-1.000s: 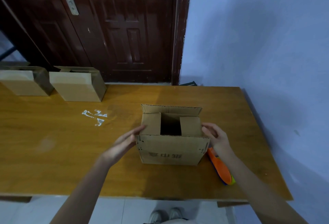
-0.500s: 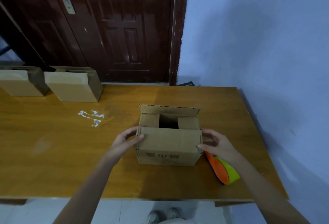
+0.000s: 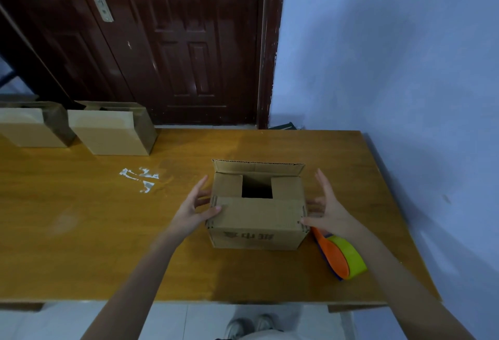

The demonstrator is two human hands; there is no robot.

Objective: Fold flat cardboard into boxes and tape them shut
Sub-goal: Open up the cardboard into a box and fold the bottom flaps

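A person's left hand [image 3: 193,211] and right hand [image 3: 330,211] flank a cardboard box [image 3: 258,221] near the surface's [image 3: 108,245] front edge. Fingers spread, thumbs pressing the near flap down. A tape dispenser [image 3: 340,256] lies just beside the box, toward the surface's right edge.

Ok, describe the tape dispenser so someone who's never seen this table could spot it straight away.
Start at the wooden table, along its near right edge. Just right of the half-folded cardboard box, below the right hand, lies the tape dispenser. It is the only brightly coloured thing there: orange and yellow-green.
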